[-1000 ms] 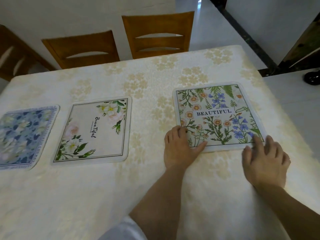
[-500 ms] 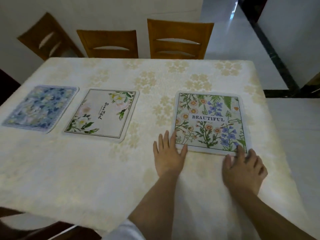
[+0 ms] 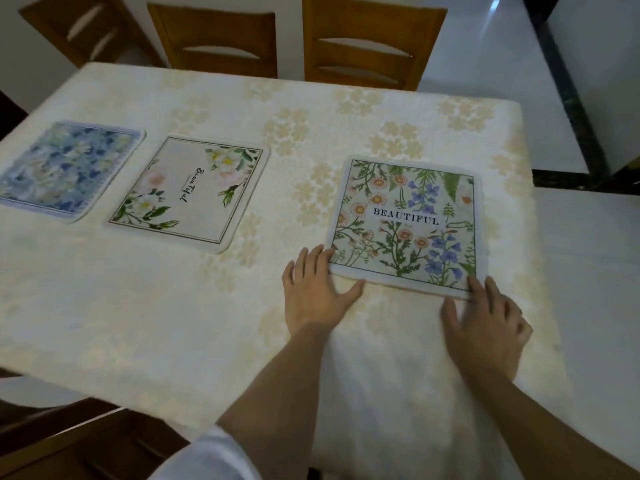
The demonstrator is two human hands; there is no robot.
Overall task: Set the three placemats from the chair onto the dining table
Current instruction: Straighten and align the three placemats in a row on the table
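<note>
grip: two hands (image 3: 317, 289) (image 3: 485, 320) flat | placemats (image 3: 405, 223): three | chairs (image 3: 367, 39): three

Dim, soft, perhaps motion-blurred, wide-angle warp.

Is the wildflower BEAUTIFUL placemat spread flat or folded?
Spread flat. The wildflower BEAUTIFUL placemat shows its whole print and all four edges on the cream tablecloth; left hand and right hand touch its near corners.
</note>
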